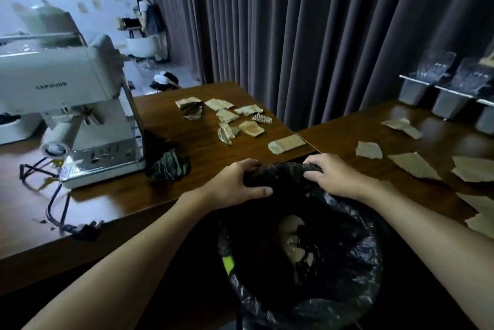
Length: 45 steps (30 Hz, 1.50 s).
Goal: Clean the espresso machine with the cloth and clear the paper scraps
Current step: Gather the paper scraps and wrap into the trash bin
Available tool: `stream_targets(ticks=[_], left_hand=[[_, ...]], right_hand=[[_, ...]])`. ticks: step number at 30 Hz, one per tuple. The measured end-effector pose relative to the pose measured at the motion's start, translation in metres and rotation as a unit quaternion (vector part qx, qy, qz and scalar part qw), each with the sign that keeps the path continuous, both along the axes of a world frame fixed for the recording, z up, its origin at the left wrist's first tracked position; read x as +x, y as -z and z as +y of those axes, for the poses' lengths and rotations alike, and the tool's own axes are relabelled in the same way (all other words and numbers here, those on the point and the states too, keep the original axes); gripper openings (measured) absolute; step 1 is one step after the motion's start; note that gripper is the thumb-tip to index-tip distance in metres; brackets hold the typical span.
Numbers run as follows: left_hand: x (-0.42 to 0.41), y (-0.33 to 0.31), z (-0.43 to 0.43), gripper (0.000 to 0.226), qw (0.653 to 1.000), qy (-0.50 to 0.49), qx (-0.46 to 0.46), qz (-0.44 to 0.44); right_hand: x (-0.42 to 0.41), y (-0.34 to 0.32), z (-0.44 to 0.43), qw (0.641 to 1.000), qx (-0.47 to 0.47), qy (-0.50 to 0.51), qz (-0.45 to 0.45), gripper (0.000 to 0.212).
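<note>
Paper scraps (232, 118) lie scattered over the far right part of the left desk (165, 190), a loose cluster of torn brown pieces, some crumpled, with one flat folded piece (286, 144) alone near that desk's right edge. More torn scraps (413, 165) spread across the right desk (344, 132), several of them along its near edge. A few pale scraps (292, 236) sit down inside the black bin bag (320, 263), which lines a bin standing at the near side where the two desks meet.

Both hands are clenched on the far rim of the bag: the left hand (240, 182) grips the rolled black plastic from the left, thumb underneath, and the right hand (331, 174) grips it from the right, fingers curled over the top. The two hands are near each other but apart.

On the left desk's left side stands the white espresso machine (69, 105), its portafilter handle pointing toward the near edge. A dark crumpled cloth (168, 165) lies on the desk just beside the machine's right front corner. A black power cord (61, 212) trails from the machine toward the near edge. Grey containers (443, 102) stand along the right desk's far edge, before a dark curtain (307, 30).
</note>
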<state>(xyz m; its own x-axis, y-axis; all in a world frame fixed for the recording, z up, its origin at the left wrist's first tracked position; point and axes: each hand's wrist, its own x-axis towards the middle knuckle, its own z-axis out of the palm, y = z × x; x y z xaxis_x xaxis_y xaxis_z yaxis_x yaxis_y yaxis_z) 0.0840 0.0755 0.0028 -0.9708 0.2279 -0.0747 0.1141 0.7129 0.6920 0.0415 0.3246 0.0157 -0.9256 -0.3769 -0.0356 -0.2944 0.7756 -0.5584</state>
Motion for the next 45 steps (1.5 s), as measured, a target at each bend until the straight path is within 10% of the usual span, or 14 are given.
stream_targets(ticks=[20, 31, 38, 45], left_hand=[[-0.035, 0.014, -0.039, 0.024, 0.996, -0.043, -0.007, 0.076], [-0.031, 0.021, -0.033, 0.037, 0.991, -0.076, -0.056, 0.095], [-0.026, 0.031, -0.027, 0.044, 0.987, -0.099, -0.074, 0.108], [-0.027, 0.033, -0.027, 0.044, 0.986, -0.118, -0.066, 0.098]], right_hand=[[-0.091, 0.017, -0.039, 0.999, -0.01, 0.015, -0.041, 0.043], [-0.135, 0.035, -0.032, 0.998, 0.042, 0.004, 0.054, 0.02], [-0.14, 0.022, -0.04, 0.995, 0.095, 0.025, 0.014, 0.053], [-0.124, -0.006, -0.037, 0.995, -0.096, -0.029, 0.014, 0.009]])
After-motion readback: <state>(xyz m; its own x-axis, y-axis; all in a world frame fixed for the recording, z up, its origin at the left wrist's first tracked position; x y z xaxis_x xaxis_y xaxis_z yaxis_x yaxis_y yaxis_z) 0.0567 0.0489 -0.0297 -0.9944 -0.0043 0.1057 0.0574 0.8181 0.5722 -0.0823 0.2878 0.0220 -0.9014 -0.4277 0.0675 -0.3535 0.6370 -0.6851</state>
